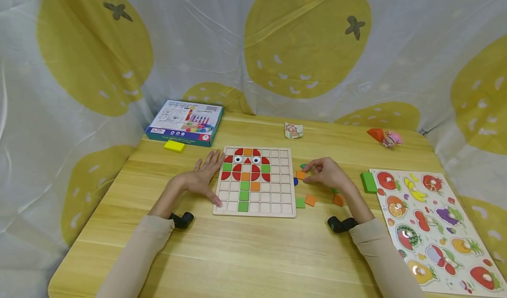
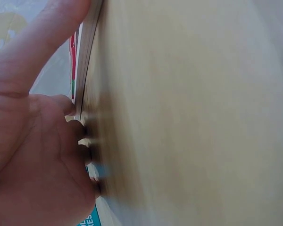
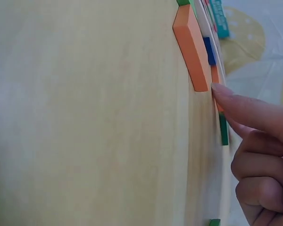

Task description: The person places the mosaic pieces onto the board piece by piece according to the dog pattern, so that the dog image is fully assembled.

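Note:
A wooden grid board (image 1: 275,202) lies on the table with red, green and orange pieces and two eye discs (image 1: 256,160) set in its squares. My left hand (image 1: 199,179) spreads its fingers along the board's left side, thumb on the lower left corner; the left wrist view shows the palm (image 2: 42,155) near the tabletop. To the right of the board, my right hand (image 1: 328,173) has thumb and index finger at an orange square tile (image 1: 299,175), seemingly pinching its edge. The right wrist view shows the thumb (image 3: 254,113) against it and the other fingers curled.
Beside the board lie a blue piece (image 1: 295,182), a green tile (image 1: 300,203) and orange tiles (image 1: 310,200). A fruit puzzle board (image 1: 431,218) and green block (image 1: 369,182) are at right. Behind stand a box (image 1: 186,119), yellow block (image 1: 174,146), pattern card (image 1: 293,130) and pink figure (image 1: 392,138).

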Action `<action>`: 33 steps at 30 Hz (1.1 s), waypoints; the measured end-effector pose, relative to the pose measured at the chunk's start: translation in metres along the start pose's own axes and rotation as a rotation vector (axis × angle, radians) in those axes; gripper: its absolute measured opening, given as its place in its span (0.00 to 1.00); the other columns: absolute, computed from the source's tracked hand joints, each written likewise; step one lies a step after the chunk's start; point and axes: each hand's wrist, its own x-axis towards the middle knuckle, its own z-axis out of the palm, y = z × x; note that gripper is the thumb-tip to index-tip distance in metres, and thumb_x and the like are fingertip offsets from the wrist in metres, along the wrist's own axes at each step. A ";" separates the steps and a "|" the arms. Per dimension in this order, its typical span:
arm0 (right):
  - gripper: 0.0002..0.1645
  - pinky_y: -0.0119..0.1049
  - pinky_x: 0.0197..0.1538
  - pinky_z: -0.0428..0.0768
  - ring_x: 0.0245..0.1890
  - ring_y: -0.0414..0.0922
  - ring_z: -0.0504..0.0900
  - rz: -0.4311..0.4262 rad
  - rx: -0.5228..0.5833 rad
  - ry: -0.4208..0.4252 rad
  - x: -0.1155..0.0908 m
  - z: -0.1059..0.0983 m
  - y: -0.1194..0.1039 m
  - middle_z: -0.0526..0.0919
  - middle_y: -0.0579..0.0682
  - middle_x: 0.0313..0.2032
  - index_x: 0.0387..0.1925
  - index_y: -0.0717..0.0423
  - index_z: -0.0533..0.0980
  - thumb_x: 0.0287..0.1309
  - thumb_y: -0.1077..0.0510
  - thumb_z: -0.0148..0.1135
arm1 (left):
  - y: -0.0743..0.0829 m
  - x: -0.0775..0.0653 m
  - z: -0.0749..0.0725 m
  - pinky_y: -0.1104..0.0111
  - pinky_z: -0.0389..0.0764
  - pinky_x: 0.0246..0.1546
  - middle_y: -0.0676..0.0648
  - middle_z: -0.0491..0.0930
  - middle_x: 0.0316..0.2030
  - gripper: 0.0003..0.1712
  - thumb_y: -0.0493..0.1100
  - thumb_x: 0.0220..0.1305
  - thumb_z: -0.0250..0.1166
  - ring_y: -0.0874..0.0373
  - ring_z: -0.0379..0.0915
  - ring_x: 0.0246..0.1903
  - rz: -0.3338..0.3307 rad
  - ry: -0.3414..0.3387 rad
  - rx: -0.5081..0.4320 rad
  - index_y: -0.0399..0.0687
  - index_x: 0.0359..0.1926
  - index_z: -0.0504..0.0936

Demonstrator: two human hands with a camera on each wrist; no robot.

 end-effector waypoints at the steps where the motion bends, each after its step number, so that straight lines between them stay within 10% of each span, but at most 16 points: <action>1: 0.17 0.30 0.20 0.58 0.14 0.39 0.55 0.002 -0.002 0.004 0.001 0.000 0.000 0.59 0.43 0.13 0.40 0.58 0.82 0.47 0.59 0.75 | 0.000 0.000 0.000 0.39 0.23 0.71 0.41 0.18 0.75 0.83 0.68 0.35 0.76 0.41 0.11 0.74 -0.001 0.000 -0.001 0.49 0.76 0.26; 12: 0.15 0.30 0.20 0.60 0.15 0.40 0.58 -0.051 -0.112 0.046 -0.008 0.014 -0.025 0.63 0.44 0.15 0.42 0.56 0.81 0.53 0.56 0.71 | 0.002 -0.001 0.000 0.39 0.24 0.71 0.40 0.18 0.75 0.83 0.68 0.35 0.77 0.40 0.12 0.74 0.010 0.001 -0.014 0.48 0.76 0.26; 24: 0.13 0.29 0.20 0.59 0.14 0.40 0.63 -0.117 -0.139 -0.068 -0.011 0.109 -0.079 0.66 0.44 0.12 0.33 0.51 0.84 0.43 0.55 0.78 | 0.004 -0.001 -0.001 0.38 0.24 0.71 0.40 0.19 0.75 0.83 0.67 0.35 0.77 0.39 0.13 0.74 0.010 0.001 -0.007 0.48 0.76 0.27; 33: 0.14 0.29 0.23 0.59 0.16 0.41 0.62 -0.160 -0.161 -0.035 -0.008 0.113 -0.079 0.64 0.44 0.13 0.34 0.46 0.86 0.41 0.55 0.79 | 0.003 -0.002 -0.002 0.38 0.24 0.71 0.39 0.18 0.75 0.84 0.67 0.34 0.78 0.39 0.13 0.74 0.007 0.003 -0.001 0.48 0.76 0.27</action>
